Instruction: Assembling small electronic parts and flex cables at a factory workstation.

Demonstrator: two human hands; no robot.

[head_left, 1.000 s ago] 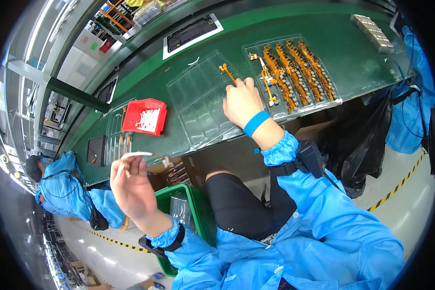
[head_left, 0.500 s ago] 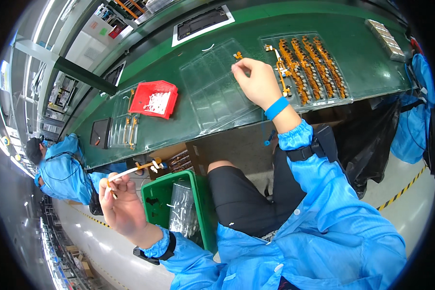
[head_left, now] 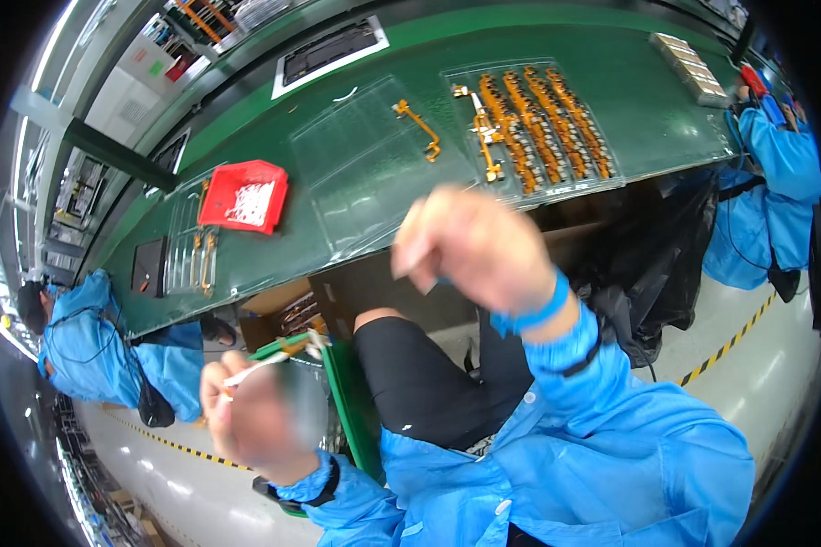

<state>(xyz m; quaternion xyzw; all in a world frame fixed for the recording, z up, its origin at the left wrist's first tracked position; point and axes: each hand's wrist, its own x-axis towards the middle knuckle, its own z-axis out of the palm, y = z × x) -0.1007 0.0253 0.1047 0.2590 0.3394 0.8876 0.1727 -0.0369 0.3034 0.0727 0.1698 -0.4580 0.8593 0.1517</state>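
Note:
My left hand [head_left: 255,415], partly smeared, is closed over the green bin on an orange flex cable [head_left: 294,347] with a white strip along it. My right hand [head_left: 479,246] hangs in the air just off the bench's near edge. Motion blurs its fingers, and I make out nothing in them. Beyond it, a single orange flex cable [head_left: 420,130] lies in a flat clear tray [head_left: 347,205]. To the right, another clear tray [head_left: 602,185] carries rows of orange flex cables, with one white-and-orange piece [head_left: 484,132] along its left side.
A red bin [head_left: 214,205] of small white pieces stands left on the green bench [head_left: 629,100]. Below it is a green bin [head_left: 345,392]. Another clear tray [head_left: 182,264] and a dark panel [head_left: 149,267] lie further left. Co-workers in blue sit at both sides.
My right hand has come away from the clear tray toward me, leaving the flex cable lying there. My left hand has moved slightly right and down with its cable. The view has shifted.

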